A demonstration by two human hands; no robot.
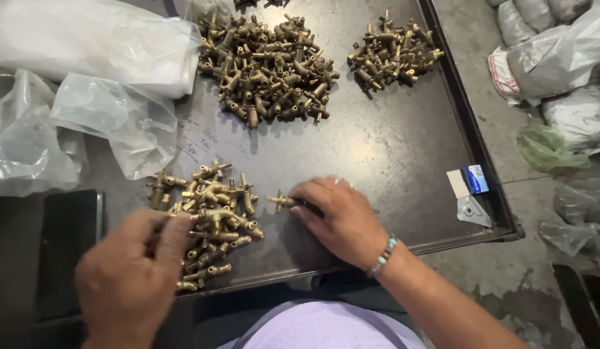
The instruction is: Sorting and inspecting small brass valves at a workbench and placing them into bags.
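A near pile of brass tee-shaped fittings (212,210) lies on the dark metal tray (390,161). My left hand (128,278) hovers over the pile's left side, fingers curled down among the pieces; I cannot see whether it holds one. My right hand (342,216), with a beaded bracelet at the wrist, rests on the tray just right of the pile. Its fingertips pinch a single brass fitting (280,201) that pokes out to the left. A large pile of fittings (264,68) and a smaller pile (390,55) lie at the far side.
Clear plastic bags (86,97) are heaped at the left over the tray's edge. A small blue and white box (471,181) sits in the tray's right corner. Filled bags (558,64) lie on the concrete floor at the right. The tray has a raised rim.
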